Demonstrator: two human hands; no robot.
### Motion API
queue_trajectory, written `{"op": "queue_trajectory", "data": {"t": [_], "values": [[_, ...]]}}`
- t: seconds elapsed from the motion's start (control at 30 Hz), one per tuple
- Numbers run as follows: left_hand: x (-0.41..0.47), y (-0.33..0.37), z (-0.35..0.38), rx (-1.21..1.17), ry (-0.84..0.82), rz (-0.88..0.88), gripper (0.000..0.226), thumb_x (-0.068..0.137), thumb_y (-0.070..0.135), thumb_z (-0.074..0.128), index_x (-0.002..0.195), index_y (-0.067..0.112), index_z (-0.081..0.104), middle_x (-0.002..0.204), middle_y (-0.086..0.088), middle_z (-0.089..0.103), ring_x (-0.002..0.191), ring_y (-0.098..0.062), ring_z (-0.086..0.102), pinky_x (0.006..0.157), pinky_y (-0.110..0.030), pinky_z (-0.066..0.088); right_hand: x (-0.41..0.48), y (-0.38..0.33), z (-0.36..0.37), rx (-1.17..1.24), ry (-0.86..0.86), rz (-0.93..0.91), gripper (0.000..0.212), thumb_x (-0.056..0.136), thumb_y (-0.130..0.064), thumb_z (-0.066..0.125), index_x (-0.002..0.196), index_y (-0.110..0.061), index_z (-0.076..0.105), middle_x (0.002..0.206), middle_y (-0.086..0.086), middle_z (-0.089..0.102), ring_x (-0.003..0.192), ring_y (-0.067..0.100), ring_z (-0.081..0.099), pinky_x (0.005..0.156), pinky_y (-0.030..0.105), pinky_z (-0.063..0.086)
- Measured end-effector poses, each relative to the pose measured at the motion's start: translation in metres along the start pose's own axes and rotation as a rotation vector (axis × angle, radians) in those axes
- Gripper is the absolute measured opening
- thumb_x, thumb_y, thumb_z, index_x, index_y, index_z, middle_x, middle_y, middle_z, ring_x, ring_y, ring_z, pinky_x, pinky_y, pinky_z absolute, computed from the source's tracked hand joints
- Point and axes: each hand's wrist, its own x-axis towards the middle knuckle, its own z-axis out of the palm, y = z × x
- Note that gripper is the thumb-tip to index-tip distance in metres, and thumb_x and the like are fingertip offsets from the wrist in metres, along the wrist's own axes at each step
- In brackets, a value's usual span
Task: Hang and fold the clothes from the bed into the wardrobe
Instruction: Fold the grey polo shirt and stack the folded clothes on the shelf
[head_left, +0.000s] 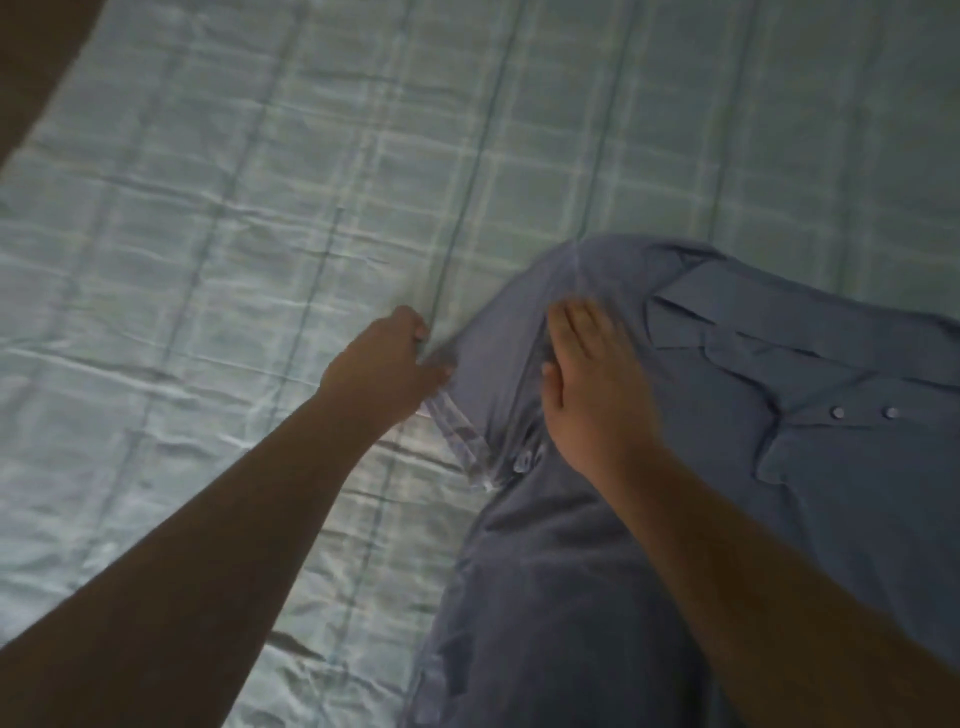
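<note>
A blue buttoned shirt (727, 415) lies spread on the bed at the right, collar toward the far side, two pale buttons showing. My left hand (384, 364) pinches the shirt's left edge, where a see-through strip (462, 436) runs along the fabric; the frame is too blurred to tell what the strip is. My right hand (587, 389) lies flat on the shirt with straight fingers, pressing the cloth just right of that edge. No wardrobe is in view.
The bed is covered by a pale green checked sheet (260, 234), wrinkled, filling most of the view. A dark area (36, 67) shows past the bed's upper left corner.
</note>
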Motion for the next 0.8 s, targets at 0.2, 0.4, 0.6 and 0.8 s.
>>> {"op": "queue_trajectory", "data": {"t": [0.2,0.4,0.6,0.8], "values": [[0.031,0.0,-0.018,-0.13,0.167,0.004,0.017,0.094,0.022,0.053,0.078,0.025,0.047,0.075,0.007,0.052,0.071,-0.018,0.053,0.066,-0.029,0.035,0.018,-0.004,0.01,-0.133,-0.039,-0.02,0.057,0.098,-0.031,0.038,0.15,-0.007,0.034,0.156,0.013,0.035,0.145,0.031,0.029,0.119,0.05,0.02],[0.058,0.006,-0.034,-0.33,0.242,-0.041,0.005,0.093,0.014,0.048,0.088,0.017,0.048,0.07,0.0,0.051,0.061,-0.017,0.052,0.049,-0.027,0.036,0.039,-0.016,0.027,-0.204,-0.05,0.045,0.066,0.099,-0.048,0.023,0.155,-0.014,0.021,0.161,0.012,0.023,0.149,0.03,0.019,0.119,0.055,0.014],[0.056,-0.009,-0.031,-0.353,0.029,-0.135,0.037,0.086,0.038,0.07,0.061,0.016,0.055,0.039,0.009,0.053,0.039,-0.004,0.055,0.041,-0.02,0.042,0.041,-0.021,0.045,-0.259,-0.062,0.111,0.071,0.097,-0.053,0.019,0.158,-0.016,0.008,0.165,0.011,0.008,0.152,0.029,0.002,0.119,0.058,0.004],[0.042,-0.003,-0.036,-0.417,-0.102,-0.165,0.031,0.09,0.033,0.067,0.083,0.003,0.063,0.074,-0.011,0.066,0.071,-0.028,0.065,0.067,-0.035,0.055,0.041,-0.021,0.041,-0.248,-0.094,0.104,0.072,0.097,-0.051,0.019,0.158,-0.015,0.006,0.165,0.012,0.005,0.152,0.029,-0.001,0.118,0.059,0.003]]}}
